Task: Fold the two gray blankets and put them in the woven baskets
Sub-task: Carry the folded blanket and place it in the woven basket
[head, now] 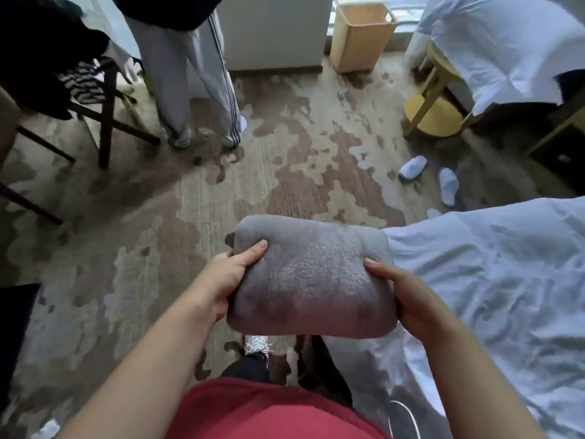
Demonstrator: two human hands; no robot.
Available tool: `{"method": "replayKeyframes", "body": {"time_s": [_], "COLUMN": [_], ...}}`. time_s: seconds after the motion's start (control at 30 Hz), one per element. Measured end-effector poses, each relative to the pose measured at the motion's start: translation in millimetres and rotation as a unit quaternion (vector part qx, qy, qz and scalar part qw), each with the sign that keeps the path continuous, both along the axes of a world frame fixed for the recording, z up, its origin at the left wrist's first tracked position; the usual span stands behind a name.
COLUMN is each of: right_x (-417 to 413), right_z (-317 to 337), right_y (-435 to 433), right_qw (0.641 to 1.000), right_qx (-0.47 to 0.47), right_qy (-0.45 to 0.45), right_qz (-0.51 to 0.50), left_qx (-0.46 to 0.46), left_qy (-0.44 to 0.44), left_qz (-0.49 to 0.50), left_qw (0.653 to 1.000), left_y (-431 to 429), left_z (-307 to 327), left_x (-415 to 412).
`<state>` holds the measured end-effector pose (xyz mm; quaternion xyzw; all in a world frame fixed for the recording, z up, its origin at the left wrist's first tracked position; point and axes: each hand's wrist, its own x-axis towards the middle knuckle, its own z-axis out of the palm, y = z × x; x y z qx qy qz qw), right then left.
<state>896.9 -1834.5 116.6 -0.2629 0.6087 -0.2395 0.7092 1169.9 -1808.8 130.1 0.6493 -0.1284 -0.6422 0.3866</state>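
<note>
The head view looks down on a folded gray fleece blanket (311, 277), a thick, rounded bundle held in the air in front of the person's body, above the brown and beige patterned carpet (133, 248). The left hand (226, 280) grips its left edge with the thumb on top and the fingers curled underneath. The right hand (408, 299) clamps the right edge the same way. The tall pale woven basket (361, 36) stands well apart, at the far wall across the room. Only this one basket shows, and no second gray blanket can be made out.

The folding looks done, so the carry is likely next. The bundle is soft and held only at its two ends. If either grip loosens, the layers could sag and unfold. The basket mouth also looks narrow next to the bundle, so it may catch on the rim and open up unless it is squeezed or turned.

A rumpled white bed sheet (490, 280) lies just beside the blanket on the right. Two white slippers (411, 167) lie on the carpet near the line to the basket and could trip a foot. A person in gray striped trousers (190, 90) stands to the left of that path. A dark wooden chair (104, 112) stands further left, and a round yellow stool (437, 112) stands to the right.
</note>
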Motion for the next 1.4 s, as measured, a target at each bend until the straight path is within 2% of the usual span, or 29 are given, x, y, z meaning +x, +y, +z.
{"method": "replayKeyframes", "body": {"time_s": [0.2, 0.4, 0.53, 0.7, 0.93, 1.17, 1.3, 1.4], "right_x": [7, -27, -41, -41, -22, 5, 13, 13], "right_z": [3, -4, -7, 15, 17, -6, 0, 7], "right_y": [-141, -274, -396, -532, -691, -850, -938, -992], "right_qw": [0.996, 0.987, 0.986, 0.988, 0.991, 0.984, 0.975, 0.968], "right_qx": [-0.007, -0.006, 0.012, -0.025, -0.012, 0.014, 0.022, 0.018], "right_qy": [0.018, -0.005, 0.007, 0.003, -0.033, 0.008, 0.023, 0.031], "right_qz": [-0.09, -0.16, -0.166, -0.152, -0.133, -0.176, -0.219, -0.25], "left_qx": [0.002, 0.028, 0.012, -0.017, 0.009, 0.026, 0.018, 0.046], "left_qy": [-0.002, 0.024, -0.005, -0.006, -0.005, 0.006, 0.016, 0.014], "left_qz": [-0.077, -0.158, -0.141, -0.131, -0.127, -0.154, -0.189, -0.199], "left_qw": [0.997, 0.987, 0.99, 0.991, 0.992, 0.988, 0.982, 0.979], "left_y": [-189, -363, -479, -605, -758, -944, -1039, -1102], "left_z": [-1, -9, -6, 18, 20, -11, -7, -4], "left_x": [-1, -32, -52, -49, -22, -6, 0, -1]}}
